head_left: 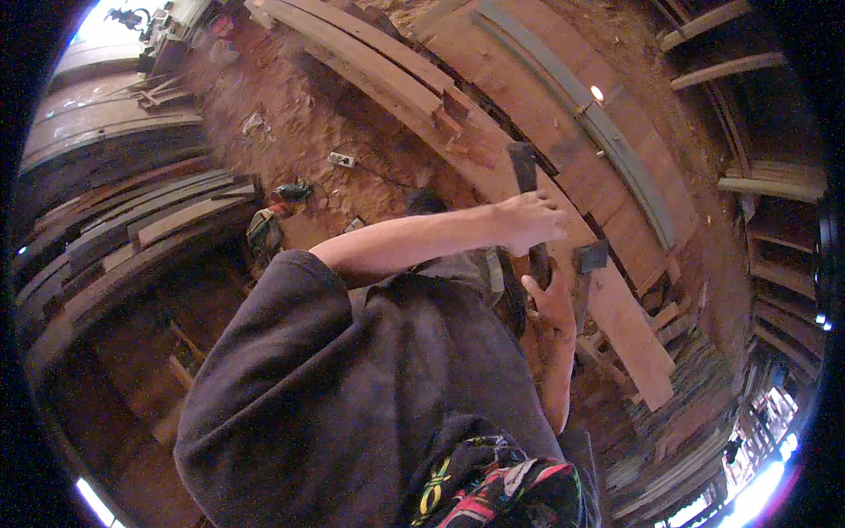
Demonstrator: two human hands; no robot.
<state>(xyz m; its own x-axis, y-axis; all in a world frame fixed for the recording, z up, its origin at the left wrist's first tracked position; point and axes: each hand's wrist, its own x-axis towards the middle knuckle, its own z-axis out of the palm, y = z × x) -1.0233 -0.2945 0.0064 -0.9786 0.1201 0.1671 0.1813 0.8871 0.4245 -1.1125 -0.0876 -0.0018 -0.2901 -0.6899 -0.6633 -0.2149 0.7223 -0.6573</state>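
Note:
A dark, narrow, bar-shaped tool (523, 164) slants over the planks at the centre right; its exact kind cannot be made out. My left hand (531, 222) reaches across from the left and is closed round its middle. Below it, my right hand (553, 297) grips the near end, with the thumb and fingers round it. My fingers hide much of the tool. Just right of my right hand, a dark grey squarish piece (591, 256) lies at the edge of a long reddish plank (629, 330).
Long boards (387, 84) run from the upper left past my hands. A curved grey strip (572, 92) lies on a wide board beyond. On the brown floor are a power strip (341, 160) and a power tool (293, 191) with a cord. Stacked timber (150, 216) lines the left.

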